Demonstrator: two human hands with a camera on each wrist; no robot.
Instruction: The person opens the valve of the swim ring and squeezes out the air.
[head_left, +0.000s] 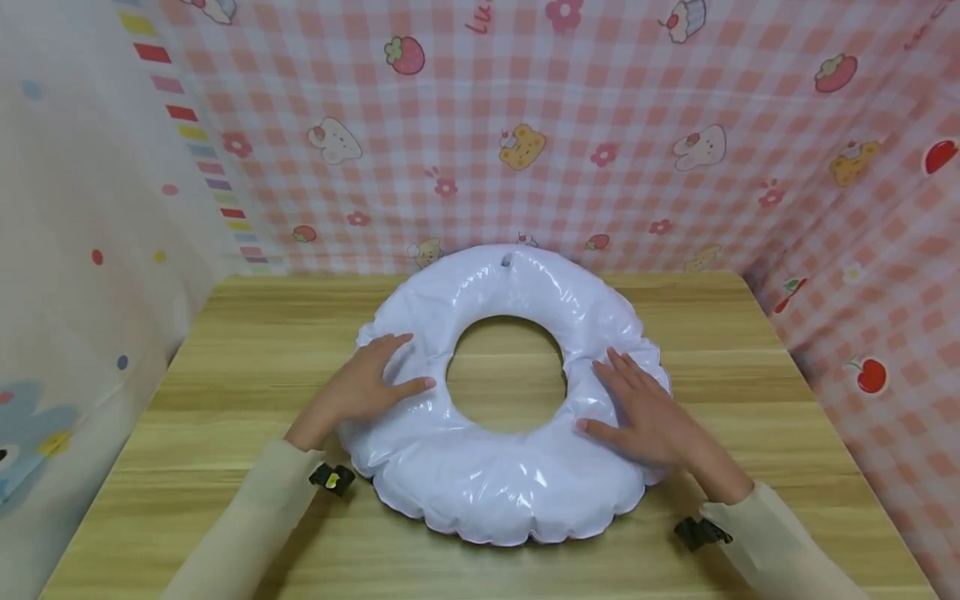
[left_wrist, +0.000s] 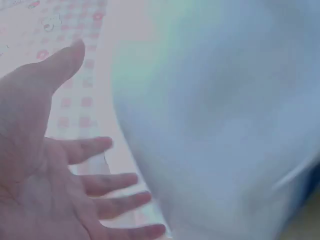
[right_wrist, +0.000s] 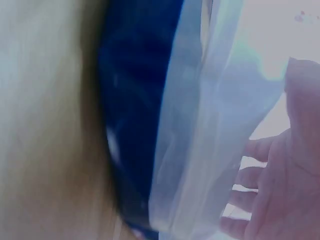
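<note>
A white, glossy inflated swim ring [head_left: 510, 479] lies on the wooden table, its round hole showing the wood below. My left hand [head_left: 363, 379] is at the ring's left side, fingers and thumb spread over its top. On the opposite side, my right hand [head_left: 648, 417] lies over the ring with fingers extended. Both wrist views catch the ring up close: the left wrist view has its pale surface [left_wrist: 215, 100] beside the spread left hand [left_wrist: 50, 175], and the right wrist view shows a dark blue underside [right_wrist: 137, 115] beneath the white, near the right hand [right_wrist: 285, 170].
The wooden table [head_left: 225, 358] reaches back to a pink checked cloth [head_left: 465, 108] with cartoon prints. A white dotted cloth [head_left: 82, 208] hangs at the left and more checked cloth [head_left: 885, 275] at the right. Black wrist straps [head_left: 332, 478] sit at both cuffs.
</note>
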